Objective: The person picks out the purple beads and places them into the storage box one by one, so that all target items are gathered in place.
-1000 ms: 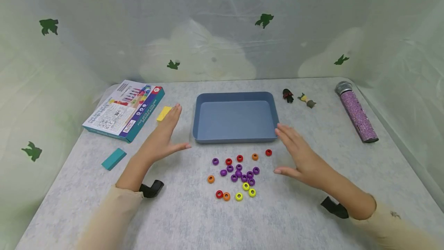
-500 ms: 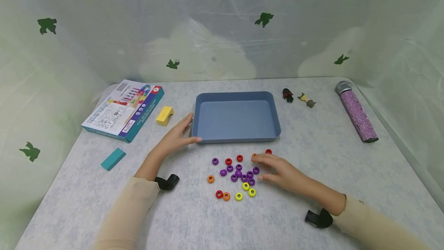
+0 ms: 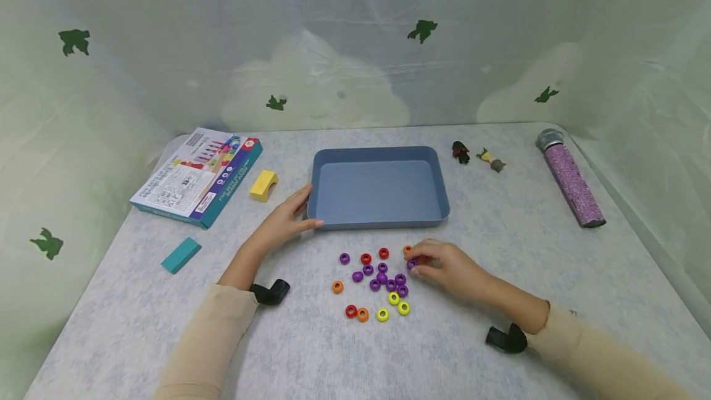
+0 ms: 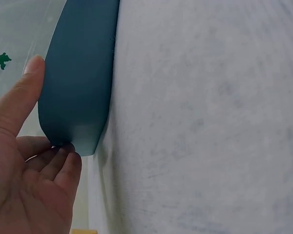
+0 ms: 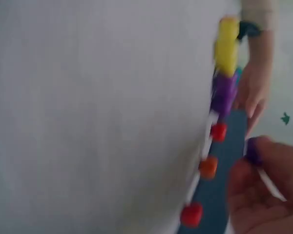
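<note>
A purple bead [image 3: 412,265] is pinched between the thumb and fingertips of my right hand [image 3: 452,269]; the right wrist view shows the same purple bead [image 5: 254,151] in the pinch. Under and beside that hand lies an orange bead [image 3: 408,250]. The loose group nearby has purple beads [image 3: 374,285], red beads [image 3: 366,258], orange beads and yellow beads [image 3: 394,298]. My left hand [image 3: 283,218] holds the near-left corner of a blue-grey tray [image 3: 383,225], thumb at its front wall and fingers at its left side. In the left wrist view, bent fingers touch the tray's end wall [image 4: 80,87].
At the left lie a boxed game [image 3: 197,178], a yellow arch block [image 3: 263,185] and a teal block [image 3: 181,255]. Two small figures [image 3: 460,152] lie right of the tray. A glittery pink microphone [image 3: 572,181] rests at the far right.
My left hand has come right and settled on the tray's corner. The right hand has moved left and down to the beads and now pinches a purple one.
</note>
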Action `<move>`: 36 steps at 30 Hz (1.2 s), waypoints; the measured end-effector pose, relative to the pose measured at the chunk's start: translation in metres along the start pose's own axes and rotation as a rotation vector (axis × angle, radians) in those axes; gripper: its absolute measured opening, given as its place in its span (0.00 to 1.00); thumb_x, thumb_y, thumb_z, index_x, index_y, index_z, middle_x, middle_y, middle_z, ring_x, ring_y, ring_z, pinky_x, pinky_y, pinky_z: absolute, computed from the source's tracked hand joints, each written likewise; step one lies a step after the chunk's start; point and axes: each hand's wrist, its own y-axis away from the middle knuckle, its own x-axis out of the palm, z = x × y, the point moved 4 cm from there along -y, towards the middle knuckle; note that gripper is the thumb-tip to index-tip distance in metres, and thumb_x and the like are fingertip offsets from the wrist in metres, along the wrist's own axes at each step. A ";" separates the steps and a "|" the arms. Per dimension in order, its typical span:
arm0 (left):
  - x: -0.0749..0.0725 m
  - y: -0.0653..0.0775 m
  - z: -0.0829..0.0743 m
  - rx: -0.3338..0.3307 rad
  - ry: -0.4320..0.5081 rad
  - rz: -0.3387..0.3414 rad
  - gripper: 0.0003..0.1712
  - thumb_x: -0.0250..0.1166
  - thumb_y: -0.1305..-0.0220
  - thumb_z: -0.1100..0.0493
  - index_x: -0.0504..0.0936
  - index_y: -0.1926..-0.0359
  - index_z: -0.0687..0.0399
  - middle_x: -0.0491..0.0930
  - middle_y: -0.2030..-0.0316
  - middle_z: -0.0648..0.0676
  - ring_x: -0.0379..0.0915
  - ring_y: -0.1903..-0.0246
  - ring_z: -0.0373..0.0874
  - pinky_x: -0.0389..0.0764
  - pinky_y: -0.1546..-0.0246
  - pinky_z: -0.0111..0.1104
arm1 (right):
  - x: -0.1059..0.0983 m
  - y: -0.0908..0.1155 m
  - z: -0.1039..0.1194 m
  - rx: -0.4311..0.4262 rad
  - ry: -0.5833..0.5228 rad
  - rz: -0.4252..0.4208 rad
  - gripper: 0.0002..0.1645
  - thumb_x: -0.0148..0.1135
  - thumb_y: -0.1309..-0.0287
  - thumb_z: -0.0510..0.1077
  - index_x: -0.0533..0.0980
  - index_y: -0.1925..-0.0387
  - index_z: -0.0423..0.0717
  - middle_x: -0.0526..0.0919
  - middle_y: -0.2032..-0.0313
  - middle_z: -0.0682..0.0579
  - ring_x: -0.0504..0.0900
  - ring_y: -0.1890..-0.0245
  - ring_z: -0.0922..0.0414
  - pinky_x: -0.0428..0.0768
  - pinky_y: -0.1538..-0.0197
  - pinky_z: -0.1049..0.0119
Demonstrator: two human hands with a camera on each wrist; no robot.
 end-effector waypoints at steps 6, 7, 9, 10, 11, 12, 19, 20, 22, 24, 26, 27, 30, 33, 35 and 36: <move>-0.003 0.006 -0.016 -0.019 0.006 -0.013 0.48 0.60 0.52 0.50 0.42 0.38 0.58 0.41 0.39 0.58 0.40 0.41 0.47 0.51 0.44 0.38 | -0.039 -0.028 0.014 -0.076 0.027 -0.134 0.14 0.56 0.52 0.42 0.73 0.60 0.50 0.73 0.64 0.60 0.72 0.67 0.65 0.74 0.65 0.71; -0.003 0.005 -0.012 -0.023 -0.003 -0.012 0.48 0.60 0.53 0.49 0.43 0.38 0.57 0.42 0.39 0.57 0.40 0.41 0.46 0.51 0.44 0.38 | -0.044 -0.035 0.014 -0.077 0.028 -0.154 0.14 0.56 0.52 0.43 0.73 0.60 0.51 0.73 0.63 0.60 0.72 0.66 0.65 0.74 0.64 0.70; -0.002 0.002 -0.004 -0.034 -0.017 -0.013 0.49 0.60 0.54 0.45 0.42 0.38 0.55 0.42 0.39 0.55 0.39 0.41 0.44 0.50 0.44 0.37 | -0.053 -0.049 0.011 -0.074 0.024 -0.182 0.14 0.55 0.52 0.44 0.73 0.60 0.50 0.73 0.63 0.58 0.72 0.65 0.64 0.74 0.62 0.70; -0.001 0.000 0.000 -0.039 -0.024 -0.013 0.50 0.60 0.55 0.43 0.42 0.37 0.53 0.42 0.39 0.53 0.39 0.41 0.43 0.51 0.44 0.36 | -0.056 -0.056 0.009 -0.065 0.020 -0.191 0.14 0.55 0.51 0.44 0.73 0.60 0.49 0.73 0.63 0.57 0.72 0.64 0.63 0.73 0.60 0.69; -0.001 -0.001 0.004 -0.040 -0.033 -0.014 0.50 0.59 0.56 0.42 0.42 0.37 0.52 0.42 0.39 0.53 0.39 0.41 0.43 0.51 0.44 0.36 | -0.058 -0.063 0.005 -0.051 0.010 -0.192 0.14 0.55 0.51 0.44 0.73 0.60 0.48 0.73 0.63 0.56 0.72 0.64 0.62 0.73 0.60 0.69; -0.001 -0.002 0.007 -0.040 -0.043 -0.014 0.51 0.59 0.57 0.40 0.42 0.37 0.51 0.42 0.39 0.52 0.39 0.41 0.42 0.51 0.44 0.36 | -0.059 -0.070 0.001 -0.031 0.004 -0.190 0.14 0.55 0.51 0.44 0.73 0.59 0.47 0.73 0.63 0.56 0.72 0.63 0.62 0.73 0.60 0.70; 0.001 -0.005 0.014 -0.033 -0.069 -0.028 0.52 0.58 0.59 0.37 0.43 0.37 0.49 0.43 0.39 0.50 0.39 0.41 0.43 0.50 0.44 0.38 | -0.048 -0.104 -0.038 0.140 -0.016 -0.131 0.17 0.56 0.52 0.42 0.73 0.58 0.42 0.74 0.61 0.52 0.73 0.62 0.60 0.73 0.61 0.70; 0.001 -0.005 0.014 -0.037 -0.068 -0.029 0.52 0.58 0.59 0.37 0.43 0.37 0.49 0.43 0.39 0.50 0.39 0.41 0.43 0.50 0.44 0.38 | -0.046 -0.107 -0.042 0.158 -0.005 -0.126 0.17 0.56 0.52 0.42 0.73 0.58 0.42 0.75 0.61 0.52 0.73 0.62 0.59 0.73 0.61 0.69; 0.001 -0.005 0.014 -0.042 -0.068 -0.032 0.52 0.58 0.59 0.37 0.43 0.37 0.48 0.43 0.39 0.50 0.39 0.41 0.43 0.50 0.44 0.37 | -0.044 -0.111 -0.047 0.186 0.014 -0.116 0.15 0.56 0.52 0.41 0.74 0.59 0.42 0.75 0.62 0.51 0.73 0.63 0.58 0.73 0.61 0.67; 0.001 -0.005 0.014 -0.047 -0.070 -0.033 0.52 0.58 0.60 0.36 0.43 0.37 0.48 0.43 0.39 0.49 0.39 0.41 0.43 0.51 0.44 0.37 | -0.042 -0.113 -0.051 0.208 0.042 -0.100 0.14 0.56 0.52 0.40 0.75 0.61 0.43 0.76 0.64 0.51 0.73 0.63 0.58 0.73 0.61 0.66; 0.001 -0.006 0.014 -0.049 -0.071 -0.032 0.52 0.58 0.60 0.36 0.43 0.37 0.48 0.43 0.39 0.49 0.40 0.41 0.43 0.51 0.44 0.37 | -0.041 -0.115 -0.053 0.225 0.068 -0.080 0.12 0.56 0.52 0.39 0.75 0.62 0.43 0.76 0.65 0.51 0.73 0.64 0.58 0.72 0.62 0.64; 0.001 -0.006 0.014 -0.048 -0.072 -0.033 0.53 0.58 0.60 0.36 0.43 0.37 0.48 0.43 0.39 0.49 0.40 0.41 0.43 0.51 0.44 0.36 | -0.041 -0.115 -0.054 0.233 0.078 -0.070 0.12 0.56 0.52 0.39 0.75 0.62 0.43 0.76 0.65 0.51 0.73 0.65 0.58 0.72 0.62 0.64; 0.001 -0.006 0.014 -0.046 -0.074 -0.034 0.53 0.58 0.60 0.36 0.43 0.37 0.48 0.43 0.39 0.50 0.40 0.41 0.43 0.52 0.44 0.36 | -0.040 -0.116 -0.055 0.242 0.102 -0.045 0.13 0.56 0.52 0.40 0.75 0.60 0.43 0.76 0.64 0.50 0.72 0.64 0.57 0.72 0.62 0.64; 0.001 -0.006 0.015 -0.048 -0.069 -0.035 0.52 0.59 0.59 0.37 0.43 0.37 0.48 0.43 0.39 0.50 0.40 0.41 0.43 0.52 0.44 0.36 | -0.041 -0.114 -0.051 0.226 0.106 -0.047 0.17 0.56 0.51 0.43 0.72 0.57 0.43 0.74 0.60 0.50 0.71 0.61 0.57 0.71 0.59 0.64; 0.001 -0.006 0.015 -0.052 -0.067 -0.033 0.51 0.59 0.58 0.38 0.43 0.37 0.48 0.43 0.39 0.50 0.40 0.41 0.43 0.52 0.44 0.36 | -0.043 -0.111 -0.045 0.193 0.096 -0.067 0.20 0.56 0.51 0.45 0.70 0.54 0.43 0.72 0.58 0.50 0.69 0.59 0.57 0.70 0.57 0.64; 0.001 -0.006 0.015 -0.054 -0.066 -0.033 0.51 0.59 0.58 0.39 0.43 0.37 0.48 0.43 0.39 0.50 0.40 0.41 0.43 0.52 0.44 0.36 | -0.043 -0.108 -0.041 0.169 0.090 -0.083 0.21 0.55 0.51 0.46 0.69 0.53 0.44 0.71 0.57 0.50 0.69 0.58 0.57 0.70 0.56 0.65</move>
